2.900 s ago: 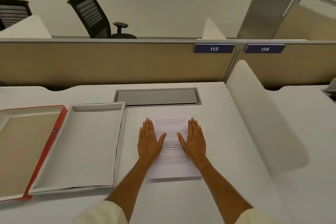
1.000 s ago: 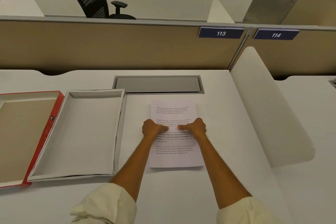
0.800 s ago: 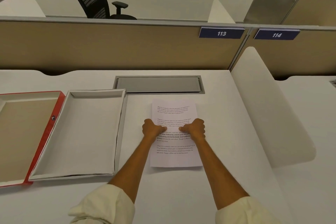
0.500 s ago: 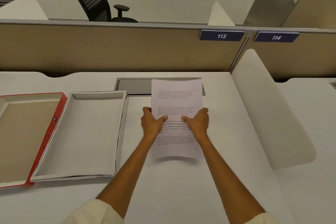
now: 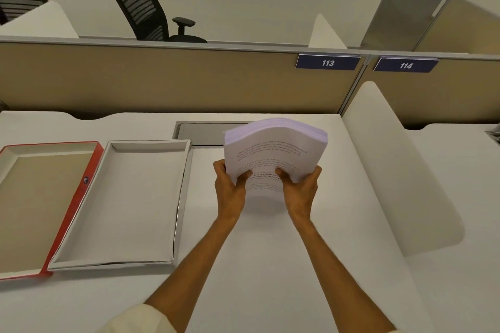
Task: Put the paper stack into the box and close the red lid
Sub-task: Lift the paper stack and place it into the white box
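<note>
A thick stack of printed white paper [image 5: 273, 149] is held up off the desk, tilted with its far edge raised and bowed. My left hand [image 5: 230, 189] grips its left side and my right hand [image 5: 300, 189] grips its right side, thumbs on the printed top sheet. To the left lies the open white box [image 5: 121, 197], empty and flat on the desk. Its red lid [image 5: 78, 197] lies folded out further left, inside face up, joined to the box along a red spine.
A grey cable hatch [image 5: 205, 132] is set into the white desk [image 5: 257, 265] behind the paper. A white curved divider [image 5: 400, 170] bounds the right side. A tan partition [image 5: 162, 81] with plates 113 and 114 closes the back; office chairs stand beyond.
Both hands went from lying flat on the paper to gripping it, then lifted the stack off the desk and tilted its far edge up. The box and lid have not moved.
</note>
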